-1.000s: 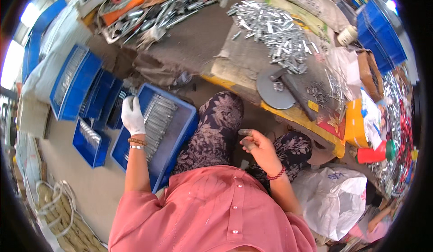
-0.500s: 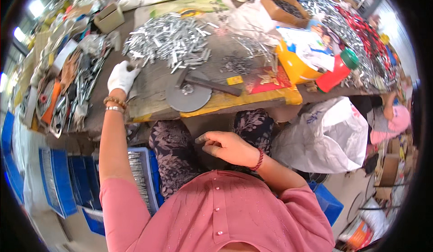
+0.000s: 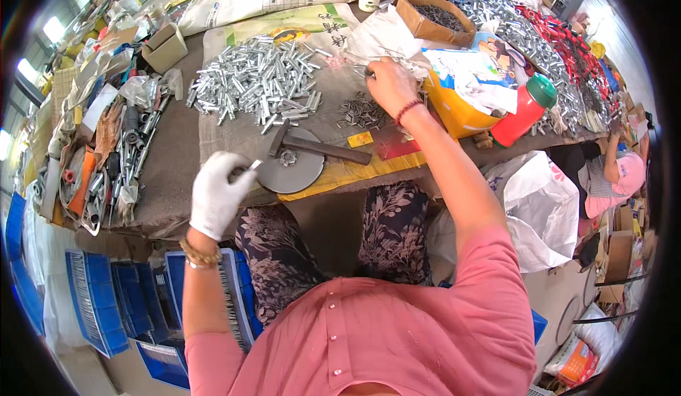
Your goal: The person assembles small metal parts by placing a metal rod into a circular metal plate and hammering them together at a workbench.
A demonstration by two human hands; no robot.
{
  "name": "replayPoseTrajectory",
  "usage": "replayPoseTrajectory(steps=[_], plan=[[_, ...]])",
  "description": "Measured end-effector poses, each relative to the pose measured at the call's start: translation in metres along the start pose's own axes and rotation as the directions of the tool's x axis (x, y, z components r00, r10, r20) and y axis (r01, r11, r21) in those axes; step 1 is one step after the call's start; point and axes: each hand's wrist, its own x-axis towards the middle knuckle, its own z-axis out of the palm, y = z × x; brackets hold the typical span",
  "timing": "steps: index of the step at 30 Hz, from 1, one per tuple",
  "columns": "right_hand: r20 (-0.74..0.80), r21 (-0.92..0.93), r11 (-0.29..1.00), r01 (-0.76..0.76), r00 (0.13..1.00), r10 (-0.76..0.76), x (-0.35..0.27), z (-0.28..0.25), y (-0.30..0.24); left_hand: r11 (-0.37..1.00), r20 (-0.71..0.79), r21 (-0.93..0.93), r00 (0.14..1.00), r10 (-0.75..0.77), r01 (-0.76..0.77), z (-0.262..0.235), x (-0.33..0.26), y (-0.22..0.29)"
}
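My left hand (image 3: 218, 192), in a white glove, pinches a short silver metal tube (image 3: 256, 164) between thumb and forefinger at the table's front edge. Just right of it lies a round grey metal disc (image 3: 289, 176) with a hammer (image 3: 319, 148) resting across it. My bare right hand (image 3: 392, 87) is farther out, its fingers drawn together at the thin metal rods beside a white sheet. Whatever those fingers hold is hidden. Under that hand sits a small pile of dark pins (image 3: 360, 114). A large heap of silver tubes (image 3: 252, 77) covers the table's middle.
Tools (image 3: 131, 137) and bags crowd the left side. A yellow container (image 3: 457, 112), a red bottle with a green cap (image 3: 523, 112) and a cardboard box of dark pieces (image 3: 434, 17) stand right. Blue bins (image 3: 96, 300) are below left. Another person in a pink cap (image 3: 630, 171) is at far right.
My left hand has come back from the heap's left edge toward me, now with a tube. My right hand has moved from my lap to the rods beyond the dark pins.
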Motion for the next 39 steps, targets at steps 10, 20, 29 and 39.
replayPoseTrajectory(steps=[10, 20, 29, 39], plan=[[0.092, -0.057, 0.998, 0.015, 0.996, -0.009, 0.021, 0.016, -0.005, 0.996, 0.037, 0.043, 0.996, 0.082, -0.083, 0.029, -0.008, 0.009], [-0.023, 0.373, 0.778, 0.506, 0.843, -0.537, -0.111, -0.026, -0.109, 0.998, 0.008, -0.008, 0.998, 0.064, -0.064, 0.038, -0.012, 0.010], [-0.042, 0.315, 0.751, 0.580, 0.799, -0.600, -0.115, -0.015, -0.117, 0.999, 0.015, 0.018, 0.999, 0.049, -0.049, 0.038, -0.021, 0.015], [-0.012, 0.363, 0.739, 0.567, 0.796, -0.605, -0.113, -0.014, -0.119, 0.997, -0.042, 0.039, 0.996, 0.076, -0.074, 0.038, -0.020, 0.008]])
